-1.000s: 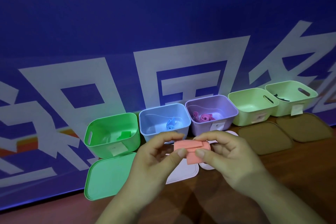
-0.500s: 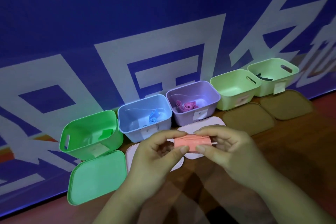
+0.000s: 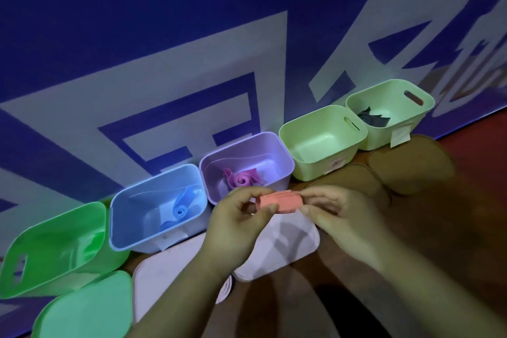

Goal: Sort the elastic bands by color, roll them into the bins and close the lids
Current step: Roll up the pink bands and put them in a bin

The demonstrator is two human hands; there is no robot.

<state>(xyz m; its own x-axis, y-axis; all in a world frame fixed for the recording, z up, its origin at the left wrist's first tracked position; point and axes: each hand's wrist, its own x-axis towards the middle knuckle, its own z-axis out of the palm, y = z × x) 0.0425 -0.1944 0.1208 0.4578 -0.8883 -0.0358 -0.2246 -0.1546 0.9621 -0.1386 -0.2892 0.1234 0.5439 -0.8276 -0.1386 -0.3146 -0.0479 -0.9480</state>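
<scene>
Both hands hold a rolled salmon-pink elastic band [image 3: 279, 202] in front of the purple bin [image 3: 282, 170]. My left hand [image 3: 236, 228] pinches its left end and my right hand [image 3: 348, 222] pinches its right end. Five open bins stand in a row along the wall: a green bin [image 3: 55, 252], a blue bin [image 3: 129, 225] with a blue roll [image 3: 179, 210], the purple bin with a purple roll [image 3: 242, 178], an empty pale green bin [image 3: 323, 156], and a second pale green bin [image 3: 389, 118] holding a dark band [image 3: 370, 119].
Lids lie on the brown table in front of the bins: a green lid [image 3: 85, 310], two pale pink lids [image 3: 170, 274] [image 3: 288, 244], and two brown lids [image 3: 354, 181] [image 3: 411, 164]. A blue wall with white lettering [image 3: 192, 63] rises right behind the bins.
The view has swung right and closer to the bins. The loose tail of the pink band is now wound in, and the roll sits higher, nearer the purple bin.
</scene>
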